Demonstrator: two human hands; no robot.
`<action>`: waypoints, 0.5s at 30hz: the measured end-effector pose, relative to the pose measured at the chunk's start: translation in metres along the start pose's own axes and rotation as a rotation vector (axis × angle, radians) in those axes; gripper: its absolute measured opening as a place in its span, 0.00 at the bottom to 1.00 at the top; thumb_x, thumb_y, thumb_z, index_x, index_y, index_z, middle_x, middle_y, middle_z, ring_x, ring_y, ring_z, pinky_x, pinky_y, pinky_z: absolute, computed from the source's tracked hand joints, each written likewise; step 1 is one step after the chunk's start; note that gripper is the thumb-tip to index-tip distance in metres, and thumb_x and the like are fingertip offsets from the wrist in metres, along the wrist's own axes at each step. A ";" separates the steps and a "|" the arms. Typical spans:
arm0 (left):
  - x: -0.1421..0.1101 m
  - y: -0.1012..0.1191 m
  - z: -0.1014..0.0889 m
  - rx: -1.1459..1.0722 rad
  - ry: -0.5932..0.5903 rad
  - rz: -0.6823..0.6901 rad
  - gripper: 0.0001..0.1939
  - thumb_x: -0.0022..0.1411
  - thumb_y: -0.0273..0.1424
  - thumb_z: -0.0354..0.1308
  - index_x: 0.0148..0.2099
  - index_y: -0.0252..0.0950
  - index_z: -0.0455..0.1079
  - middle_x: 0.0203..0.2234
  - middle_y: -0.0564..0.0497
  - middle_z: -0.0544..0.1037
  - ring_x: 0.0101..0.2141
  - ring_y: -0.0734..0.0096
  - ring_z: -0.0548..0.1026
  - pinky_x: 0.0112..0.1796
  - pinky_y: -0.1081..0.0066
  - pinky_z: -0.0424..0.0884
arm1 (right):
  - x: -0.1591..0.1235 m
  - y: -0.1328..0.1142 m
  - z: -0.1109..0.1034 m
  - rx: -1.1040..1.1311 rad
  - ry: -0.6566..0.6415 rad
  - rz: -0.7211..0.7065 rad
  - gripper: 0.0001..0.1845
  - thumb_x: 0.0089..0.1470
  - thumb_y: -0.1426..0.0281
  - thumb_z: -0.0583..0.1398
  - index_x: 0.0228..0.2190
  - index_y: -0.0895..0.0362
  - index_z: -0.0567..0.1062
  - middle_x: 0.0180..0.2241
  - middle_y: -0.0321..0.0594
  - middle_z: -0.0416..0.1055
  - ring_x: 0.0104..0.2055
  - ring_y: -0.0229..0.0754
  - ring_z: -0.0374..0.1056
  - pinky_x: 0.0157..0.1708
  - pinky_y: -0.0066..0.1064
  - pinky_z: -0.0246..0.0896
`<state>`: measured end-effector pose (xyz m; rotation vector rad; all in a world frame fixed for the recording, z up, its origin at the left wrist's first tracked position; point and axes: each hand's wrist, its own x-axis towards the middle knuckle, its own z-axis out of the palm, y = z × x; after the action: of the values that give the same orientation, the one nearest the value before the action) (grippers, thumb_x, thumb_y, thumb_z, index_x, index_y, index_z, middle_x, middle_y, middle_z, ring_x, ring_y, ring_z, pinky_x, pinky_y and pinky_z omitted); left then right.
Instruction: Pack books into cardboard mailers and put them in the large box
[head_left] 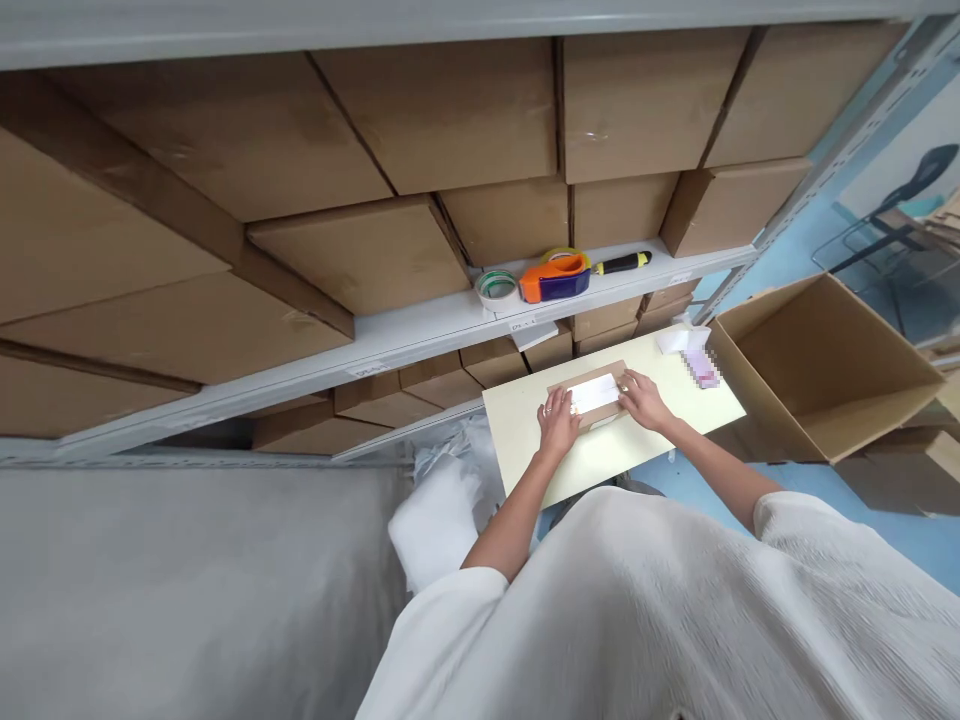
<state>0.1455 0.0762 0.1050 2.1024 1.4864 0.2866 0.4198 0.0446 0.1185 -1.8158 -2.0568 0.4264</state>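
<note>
A small brown cardboard box [598, 412] lies on a pale yellow tabletop [577, 470], with a white rectangular piece [595, 392] on its upper side. My left hand [559, 425] holds the left end of the box, fingers bent over it near the white piece. At the opposite end, my right hand [645, 402] grips the box with curled fingers close to the white piece's edge. Whether the white piece is a label or an item set into the box, I cannot tell.
On the shelf [427, 328] beyond sit a tape roll [497, 288], an orange and blue tape dispenser [556, 280] and a black-yellow handled tool [622, 263]. Stacked cartons [450, 110] fill the shelves. A large open carton [825, 360] stands right; white packing material [435, 520] lies left.
</note>
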 end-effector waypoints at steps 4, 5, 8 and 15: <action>-0.001 0.012 0.003 0.038 0.038 0.013 0.35 0.69 0.27 0.55 0.76 0.41 0.62 0.78 0.37 0.60 0.77 0.45 0.54 0.73 0.36 0.51 | -0.047 0.027 0.005 -0.010 0.023 0.191 0.28 0.75 0.56 0.48 0.66 0.53 0.73 0.71 0.57 0.64 0.72 0.63 0.59 0.69 0.59 0.58; 0.000 0.018 0.005 0.037 0.046 0.022 0.35 0.69 0.26 0.54 0.76 0.40 0.63 0.78 0.37 0.60 0.77 0.45 0.54 0.73 0.36 0.50 | -0.054 0.035 0.003 -0.012 0.030 0.234 0.29 0.75 0.55 0.48 0.65 0.53 0.73 0.71 0.57 0.64 0.72 0.63 0.60 0.68 0.59 0.59; 0.006 0.039 0.010 0.014 0.051 0.064 0.34 0.68 0.26 0.54 0.75 0.42 0.64 0.77 0.39 0.62 0.77 0.46 0.56 0.73 0.39 0.50 | -0.065 0.061 -0.005 -0.016 0.019 0.313 0.28 0.74 0.56 0.49 0.64 0.54 0.74 0.71 0.58 0.64 0.71 0.64 0.62 0.67 0.59 0.61; 0.038 0.101 0.029 -0.027 0.025 0.137 0.34 0.68 0.26 0.53 0.75 0.45 0.65 0.75 0.42 0.65 0.76 0.50 0.58 0.73 0.41 0.53 | -0.046 0.123 -0.021 -0.046 -0.064 0.328 0.26 0.72 0.59 0.53 0.64 0.54 0.75 0.70 0.56 0.65 0.70 0.64 0.62 0.66 0.57 0.61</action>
<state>0.2547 0.0781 0.1309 2.1901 1.3468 0.3826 0.5427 0.0141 0.0781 -2.2028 -1.8222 0.5340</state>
